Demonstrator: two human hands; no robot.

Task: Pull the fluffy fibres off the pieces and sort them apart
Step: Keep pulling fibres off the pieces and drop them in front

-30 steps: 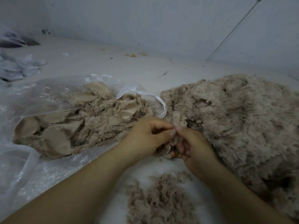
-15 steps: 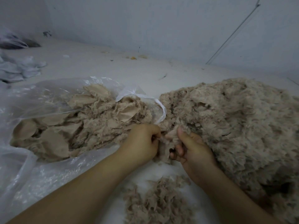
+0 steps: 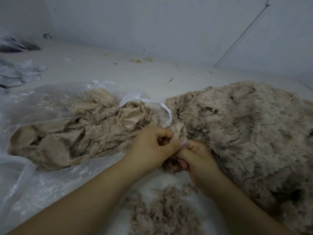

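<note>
We see a pale tabletop (image 3: 152,75) running back to a grey wall. On the left lies a clear plastic bag (image 3: 42,106), its mouth open toward the middle, filled with beige fabric pieces (image 3: 55,146) that show flat woven backs and frayed edges. On the right a big heap of fluffy beige fibres (image 3: 250,133) takes up most of that side, reaching the frame's edge. Near us, between the forearms, sits a smaller loose pile of tufts (image 3: 162,212). Far left we make out crumpled white plastic (image 3: 18,73) and something dark behind it; small yellowish scraps (image 3: 138,61) lie by the wall.

Our hands meet in the middle, between bag and heap, touching each other. The left hand (image 3: 150,150) is curled, thumb and fingers pinching a small fluffy piece (image 3: 176,131) that sticks up just beyond the knuckles. The right hand (image 3: 198,158) is closed too, its thumb pressed along the left thumb, gripping the same piece from the near side. The bag's white handle loop (image 3: 162,109) lies just beyond the hands.
</note>
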